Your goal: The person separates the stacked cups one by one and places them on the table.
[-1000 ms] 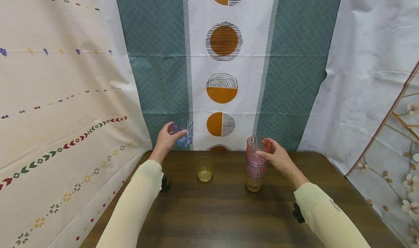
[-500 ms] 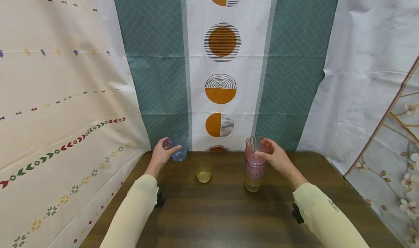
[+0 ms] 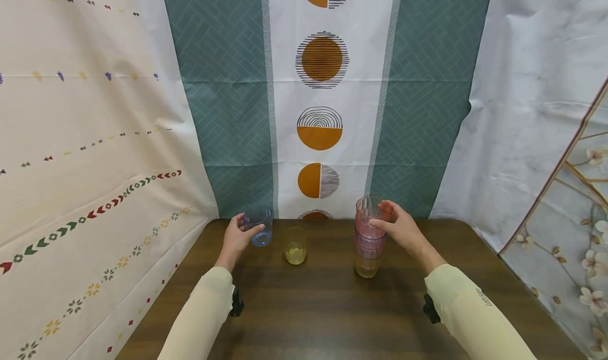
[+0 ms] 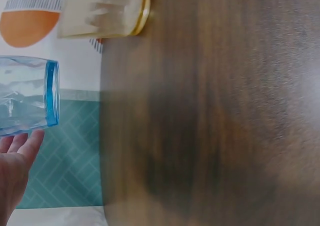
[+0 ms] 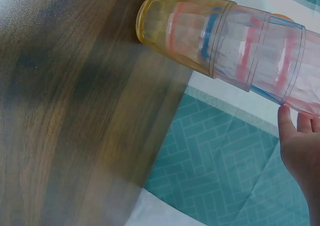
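My left hand holds an upright clear blue cup by its side, thumb in front and fingers behind. The cup's thick blue base shows in the left wrist view, with the fingertips against its wall. On the right, a tall stack of nested cups stands upright on the table, a yellow cup at the bottom and pink and blue ones above. My right hand grips the pink cup at the top of that stack. Between the hands stands a single yellow cup, nearer the left hand.
The brown wooden table has a rounded far edge right behind the cups. A green and white patterned curtain hangs behind it. A cream cloth borders the left side and a marbled floral cloth the right.
My left hand has lowered the blue cup from above the table's far edge, moving it slightly left and down beside the single yellow cup. My right hand and the stack have stayed in place.
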The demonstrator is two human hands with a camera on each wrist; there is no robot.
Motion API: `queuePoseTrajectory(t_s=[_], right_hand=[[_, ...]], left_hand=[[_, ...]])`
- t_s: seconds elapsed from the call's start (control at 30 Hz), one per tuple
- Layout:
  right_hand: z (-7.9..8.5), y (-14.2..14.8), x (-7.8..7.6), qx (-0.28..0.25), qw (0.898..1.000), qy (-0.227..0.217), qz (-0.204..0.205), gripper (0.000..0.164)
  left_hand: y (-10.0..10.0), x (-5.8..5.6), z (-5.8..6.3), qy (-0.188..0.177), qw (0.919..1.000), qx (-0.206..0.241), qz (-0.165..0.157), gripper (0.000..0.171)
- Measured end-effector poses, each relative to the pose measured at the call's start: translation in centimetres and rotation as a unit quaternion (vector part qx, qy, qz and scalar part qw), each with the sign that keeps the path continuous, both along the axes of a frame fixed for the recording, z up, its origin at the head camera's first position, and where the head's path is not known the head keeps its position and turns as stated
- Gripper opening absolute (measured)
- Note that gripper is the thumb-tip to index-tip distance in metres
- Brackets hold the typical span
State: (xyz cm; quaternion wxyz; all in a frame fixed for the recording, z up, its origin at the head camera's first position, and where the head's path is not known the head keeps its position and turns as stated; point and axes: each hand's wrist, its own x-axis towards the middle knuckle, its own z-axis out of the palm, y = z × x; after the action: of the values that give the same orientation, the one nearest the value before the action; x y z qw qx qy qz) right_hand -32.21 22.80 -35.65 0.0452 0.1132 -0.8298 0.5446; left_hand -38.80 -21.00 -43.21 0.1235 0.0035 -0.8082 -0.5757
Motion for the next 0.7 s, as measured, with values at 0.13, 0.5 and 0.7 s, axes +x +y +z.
queuePoseTrajectory(t_s=[0.13,0.5,0.7], right_hand=[[0.5,-0.1,0.4,-0.002,1.000,-0.002,-0.001,0.082],[-1.7,0.8,-1.7,-0.005,1.000,0.007,-0.003,0.088],[-1.8,0.8,-1.7,-0.001,1.000,0.009,-0.001,0.090]], left_hand=[[0.5,0.4,-0.8,0.004,0.9999,0.013,0.005,0.087],[1.2,0.7,-3.2,0.006,0.9988,0.041,0.026,0.083],[1.2,0.9,-4.2,-0.003,0.9988,0.045,0.021,0.084]])
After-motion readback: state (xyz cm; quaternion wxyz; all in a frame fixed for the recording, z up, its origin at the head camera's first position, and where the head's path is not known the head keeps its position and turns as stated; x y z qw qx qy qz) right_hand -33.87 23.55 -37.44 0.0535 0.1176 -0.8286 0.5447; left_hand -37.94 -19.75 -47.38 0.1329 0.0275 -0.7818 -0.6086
